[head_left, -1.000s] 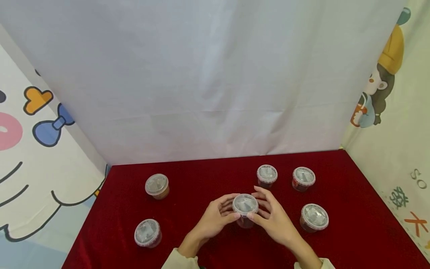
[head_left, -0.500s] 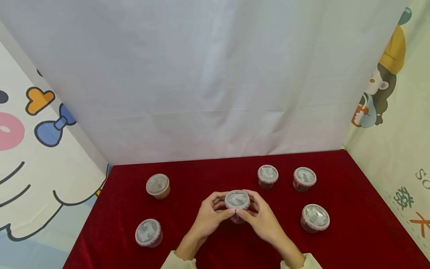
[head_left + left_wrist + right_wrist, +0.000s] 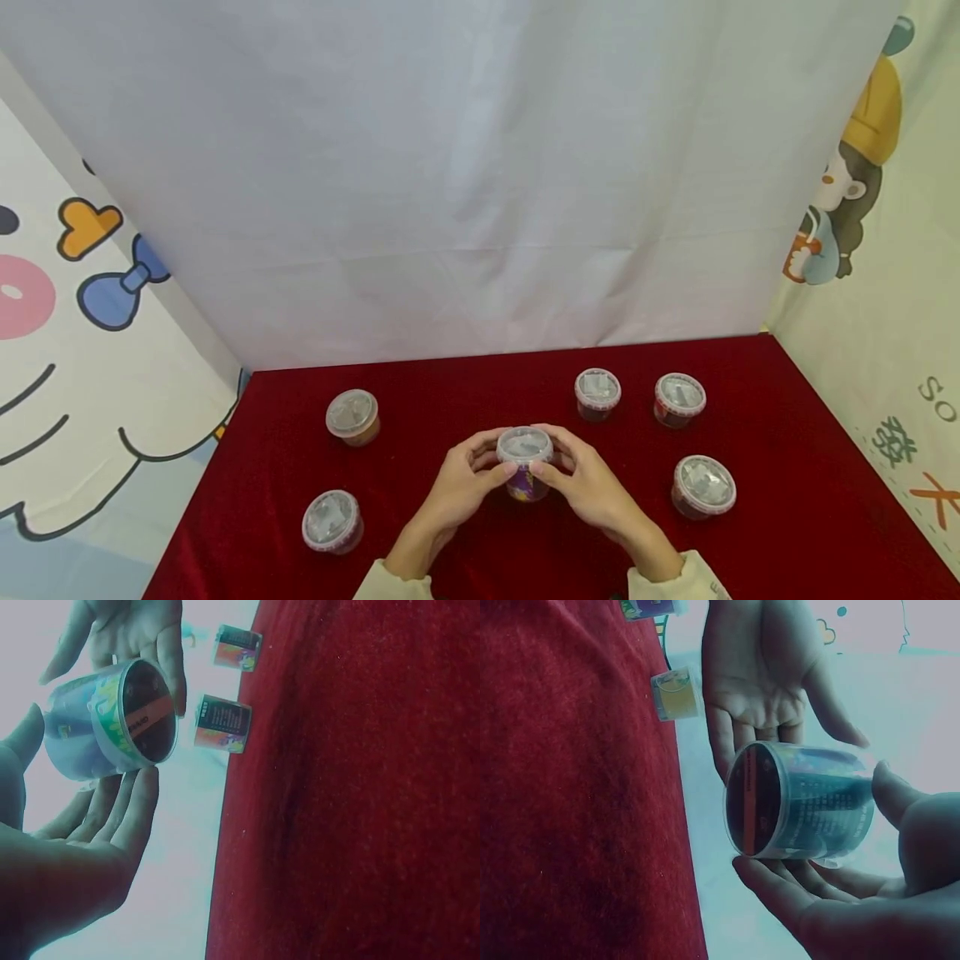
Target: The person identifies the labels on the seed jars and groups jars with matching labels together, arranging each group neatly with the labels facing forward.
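A small clear plastic tub [image 3: 525,483] with a translucent lid and a purple label is held above the cloth in front of me. My left hand [image 3: 461,487] grips its left side, the thumb in front and the fingers curled behind. From the right, my right hand [image 3: 591,487] holds it the same way, so the two thumbs nearly meet at the front. In the left wrist view the base of the tub [image 3: 146,712] shows a dark disc with an orange strip. The right wrist view shows the label's small print on the tub [image 3: 825,799].
Dark red cloth [image 3: 450,400] covers the table. Two lidded tubs stand on the left, an amber one [image 3: 352,417] behind another [image 3: 332,521]. To the right are three more tubs [image 3: 597,393] [image 3: 678,400] [image 3: 703,486]. White curtain [image 3: 480,208] hangs behind; printed sheets flank the sides.
Both hands have drawn in around the tub, and it has shifted left. The right hand's spread fingers have curled onto it. The tub's purple label has come into sight at the front.
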`<state>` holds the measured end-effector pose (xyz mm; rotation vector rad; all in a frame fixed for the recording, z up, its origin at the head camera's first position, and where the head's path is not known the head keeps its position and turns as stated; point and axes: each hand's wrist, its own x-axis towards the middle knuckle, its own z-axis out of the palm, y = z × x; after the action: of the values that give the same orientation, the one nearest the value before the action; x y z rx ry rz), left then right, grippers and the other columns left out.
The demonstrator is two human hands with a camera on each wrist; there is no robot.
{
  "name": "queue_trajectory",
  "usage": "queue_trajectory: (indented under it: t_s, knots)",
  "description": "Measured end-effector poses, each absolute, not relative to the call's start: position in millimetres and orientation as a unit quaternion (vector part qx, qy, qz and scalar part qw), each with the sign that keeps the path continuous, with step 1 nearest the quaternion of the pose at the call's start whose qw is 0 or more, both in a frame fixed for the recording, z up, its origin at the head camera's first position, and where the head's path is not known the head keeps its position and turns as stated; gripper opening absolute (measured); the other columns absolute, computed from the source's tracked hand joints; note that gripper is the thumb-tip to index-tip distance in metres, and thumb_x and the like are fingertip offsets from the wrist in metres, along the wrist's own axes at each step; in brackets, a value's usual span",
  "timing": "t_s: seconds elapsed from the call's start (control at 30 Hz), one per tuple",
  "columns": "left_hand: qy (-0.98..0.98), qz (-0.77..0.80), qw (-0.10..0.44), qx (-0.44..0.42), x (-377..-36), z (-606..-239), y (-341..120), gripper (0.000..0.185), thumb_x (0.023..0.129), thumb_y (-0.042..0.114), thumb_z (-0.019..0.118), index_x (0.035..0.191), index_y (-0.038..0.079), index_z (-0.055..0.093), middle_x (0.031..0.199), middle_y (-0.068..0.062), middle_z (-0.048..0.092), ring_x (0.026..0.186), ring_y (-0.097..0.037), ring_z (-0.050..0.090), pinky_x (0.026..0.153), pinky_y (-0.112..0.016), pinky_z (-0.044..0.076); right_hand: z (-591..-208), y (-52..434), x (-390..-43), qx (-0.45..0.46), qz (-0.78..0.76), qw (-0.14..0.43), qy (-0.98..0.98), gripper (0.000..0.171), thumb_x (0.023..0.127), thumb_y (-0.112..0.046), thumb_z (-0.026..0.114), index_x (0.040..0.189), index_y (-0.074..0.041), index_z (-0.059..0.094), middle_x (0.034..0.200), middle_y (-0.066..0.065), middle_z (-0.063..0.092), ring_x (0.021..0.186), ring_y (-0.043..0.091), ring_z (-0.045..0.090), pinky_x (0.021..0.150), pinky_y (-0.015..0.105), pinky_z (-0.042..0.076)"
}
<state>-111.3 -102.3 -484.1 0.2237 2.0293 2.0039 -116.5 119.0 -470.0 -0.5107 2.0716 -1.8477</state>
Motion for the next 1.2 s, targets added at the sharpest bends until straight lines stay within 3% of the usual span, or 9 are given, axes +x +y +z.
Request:
queue_trajectory:
  t_s: [0.17,0.43,0.8,1.03,1.2]
  knots:
    - [0.712,0.692,0.111,0.050,-112.1,-483.7,-102.5,0.055,0.100,0.022,0.077,0.147,0.001,0.057,0.134,-0.015,0.067,0.120,-0.024,0.066,0.090,-0.024,0.056,-469.3,114.1,-114.8,-0.146,-0.643,0.142,0.738,0.061,0.107,-0.018,0.065,0.157,0.005,0.039,0.150,0.030,0.053,0.136,0.044,0.056,0.103,0.038,0.055]
    - [0.718,0.689,0.092,0.027,-111.1,-479.7,-100.9,0.052,0.097,0.019,0.081,0.139,-0.001,0.058,0.129,-0.013,0.067,0.114,-0.019,0.065,0.088,-0.024,0.054,-470.3,109.5,-119.2,-0.140,-0.651,0.148,0.731,0.053,0.107,-0.017,0.066,0.152,0.004,0.046,0.143,0.027,0.059,0.129,0.037,0.062,0.096,0.026,0.054]
    - [0.707,0.690,0.147,0.057,-108.7,-479.6,-105.0,0.055,0.106,0.026,0.068,0.151,0.001,0.049,0.144,-0.017,0.060,0.127,-0.025,0.061,0.102,-0.035,0.052,-470.9,117.2,-122.4,-0.174,-0.656,0.196,0.707,0.057,0.112,-0.023,0.056,0.157,0.006,0.038,0.150,0.029,0.051,0.141,0.044,0.051,0.111,0.046,0.050]
    - [0.710,0.691,0.122,0.059,-108.4,-485.4,-105.2,0.051,0.104,0.024,0.072,0.145,-0.001,0.055,0.137,-0.017,0.065,0.119,-0.020,0.065,0.096,-0.028,0.054,-470.8,113.8,-119.2,-0.145,-0.649,0.179,0.725,0.058,0.110,-0.024,0.060,0.157,0.004,0.041,0.150,0.028,0.054,0.141,0.044,0.052,0.114,0.053,0.047]
    - [0.715,0.688,0.115,0.047,-108.7,-485.7,-102.8,0.049,0.101,0.024,0.075,0.140,0.000,0.056,0.132,-0.014,0.066,0.116,-0.020,0.065,0.094,-0.029,0.053,-471.2,112.5,-118.2,-0.137,-0.649,0.176,0.727,0.058,0.109,-0.023,0.063,0.156,0.003,0.042,0.149,0.027,0.054,0.138,0.042,0.055,0.109,0.046,0.052]
